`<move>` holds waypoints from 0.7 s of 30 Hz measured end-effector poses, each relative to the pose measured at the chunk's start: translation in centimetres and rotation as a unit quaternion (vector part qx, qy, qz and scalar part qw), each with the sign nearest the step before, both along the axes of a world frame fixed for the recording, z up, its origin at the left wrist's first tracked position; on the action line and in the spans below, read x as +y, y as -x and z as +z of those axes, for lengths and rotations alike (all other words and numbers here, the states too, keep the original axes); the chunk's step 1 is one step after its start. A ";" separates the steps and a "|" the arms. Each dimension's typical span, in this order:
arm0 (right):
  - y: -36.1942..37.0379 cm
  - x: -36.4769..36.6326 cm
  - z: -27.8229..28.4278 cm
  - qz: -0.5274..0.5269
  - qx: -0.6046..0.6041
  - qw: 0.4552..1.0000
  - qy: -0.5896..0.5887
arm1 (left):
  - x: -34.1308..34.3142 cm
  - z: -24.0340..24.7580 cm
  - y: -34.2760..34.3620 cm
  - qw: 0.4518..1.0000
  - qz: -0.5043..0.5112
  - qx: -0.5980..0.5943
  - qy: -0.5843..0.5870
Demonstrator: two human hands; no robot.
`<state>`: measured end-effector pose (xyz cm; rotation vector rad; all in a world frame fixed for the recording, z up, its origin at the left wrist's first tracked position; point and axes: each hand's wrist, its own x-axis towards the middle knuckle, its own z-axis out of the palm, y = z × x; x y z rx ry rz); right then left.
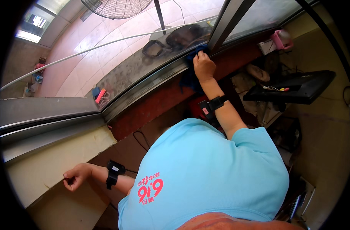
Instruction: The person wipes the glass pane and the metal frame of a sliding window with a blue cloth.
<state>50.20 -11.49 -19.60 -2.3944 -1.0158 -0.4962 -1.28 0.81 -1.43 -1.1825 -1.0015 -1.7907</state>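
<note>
My right hand point(204, 66) reaches to the window frame with its fingers closed on a dark blue cloth point(201, 48). The cloth is pressed at the metal window track point(156, 82), near the foot of an upright frame bar point(229, 23); more dark blue fabric hangs below over the dark red sill point(144, 111). Off to the left, my left hand point(78, 176) is curled with its thumb against its fingers, beside the edge of a cream ledge point(67, 155). A dark spot shows between those fingers, and I cannot tell whether it is a thing or shadow.
Beyond the track lie black bags point(186, 35), a red-and-blue item point(100, 95) and a fan point(115, 5). A pale pole point(106, 45) crosses there. On the right are a black tray-like panel point(297, 87) with small tools, a pink basket point(282, 40) and a white box point(267, 46).
</note>
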 end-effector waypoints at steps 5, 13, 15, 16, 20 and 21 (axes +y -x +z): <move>-1.1 -0.9 1.2 0.021 0.005 0.998 0.055 | -0.1 0.0 0.2 1.000 -0.010 0.000 -0.009; -0.6 -0.7 0.5 0.044 0.065 0.997 -0.029 | -0.1 0.1 0.0 1.000 -0.013 0.006 -0.009; -0.3 -1.3 0.9 0.087 0.096 0.991 -0.021 | -0.1 0.0 0.0 1.000 -0.009 0.006 -0.007; 0.3 -1.6 1.0 0.113 0.116 0.987 -0.017 | -0.2 -0.1 0.0 1.000 -0.006 0.006 -0.006; 2.9 -1.4 0.6 0.220 0.243 0.920 -0.214 | -0.4 0.0 -0.3 1.000 -0.027 -0.012 0.004; 3.3 -1.3 0.8 0.207 0.341 0.888 -0.227 | -0.3 0.0 -0.5 0.999 -0.036 -0.017 0.006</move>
